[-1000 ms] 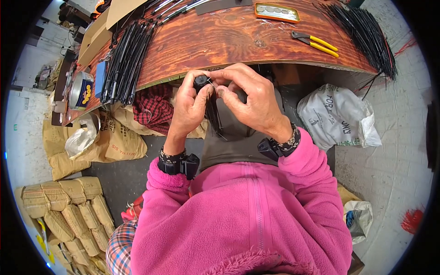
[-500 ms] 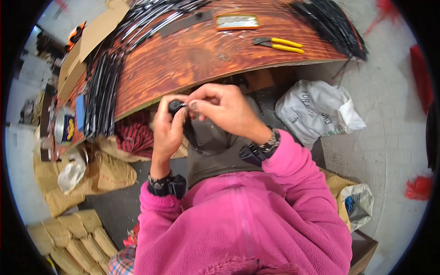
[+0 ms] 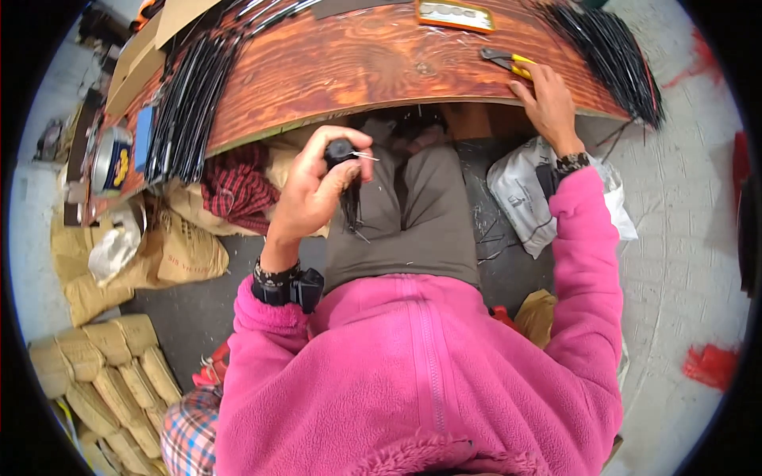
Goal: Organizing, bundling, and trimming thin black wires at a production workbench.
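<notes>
My left hand (image 3: 313, 186) is closed round a dark bundle with a round black end (image 3: 340, 151). A short pale wire (image 3: 365, 155) sticks out sideways at that end, and black strands (image 3: 352, 208) hang below the fist; the middle of the bundle is hidden by my fingers. On the table's near right part, my right hand (image 3: 549, 103) lies over the yellow-handled pliers (image 3: 520, 70), fingers stretched across the grips and thumb apart. The dark jaws of the pliers point left, while most of the handles are covered by the hand.
Bundles of black strips (image 3: 190, 103) lie on the wooden table (image 3: 341, 79) at left, with another black bundle (image 3: 607, 55) at right. An orange-edged box (image 3: 455, 14) stands at the back. A tin (image 3: 111, 161) is far left. Beneath the table's edge rests a white sack (image 3: 516, 198).
My right hand has left the black bundle and moved right to the pliers. My left hand keeps its hold on the bundle. The whole view has shifted slightly.
</notes>
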Demonstrator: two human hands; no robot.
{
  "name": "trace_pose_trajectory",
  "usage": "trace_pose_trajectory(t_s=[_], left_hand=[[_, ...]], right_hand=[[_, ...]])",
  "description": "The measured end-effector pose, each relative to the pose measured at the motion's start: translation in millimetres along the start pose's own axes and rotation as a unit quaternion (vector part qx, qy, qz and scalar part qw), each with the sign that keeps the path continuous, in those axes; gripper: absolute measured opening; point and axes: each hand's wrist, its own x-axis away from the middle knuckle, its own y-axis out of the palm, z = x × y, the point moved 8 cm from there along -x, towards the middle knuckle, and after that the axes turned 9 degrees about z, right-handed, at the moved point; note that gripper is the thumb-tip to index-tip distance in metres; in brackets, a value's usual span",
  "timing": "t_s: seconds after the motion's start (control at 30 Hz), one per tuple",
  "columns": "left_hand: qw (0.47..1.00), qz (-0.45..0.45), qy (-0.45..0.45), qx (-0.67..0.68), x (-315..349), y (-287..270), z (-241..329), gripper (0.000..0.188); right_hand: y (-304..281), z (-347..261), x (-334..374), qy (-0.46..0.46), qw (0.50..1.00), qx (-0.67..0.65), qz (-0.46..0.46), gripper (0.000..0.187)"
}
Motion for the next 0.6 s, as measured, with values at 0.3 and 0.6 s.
trace_pose_trajectory(t_s=[0.3, 0.6], left_hand=[[0.999, 0.001, 0.022, 0.041, 8.2, 0.6, 7.5, 0.037], [0.999, 0.016, 0.009, 0.051, 9.2, 0.4, 2.9, 0.023]], right_hand=[[1.4, -15.0, 2.6, -0.079, 0.996, 0.043, 0.017, 0.025], [9.5, 9.3, 4.1, 0.058, 0.99, 0.089, -0.097, 0.032]])
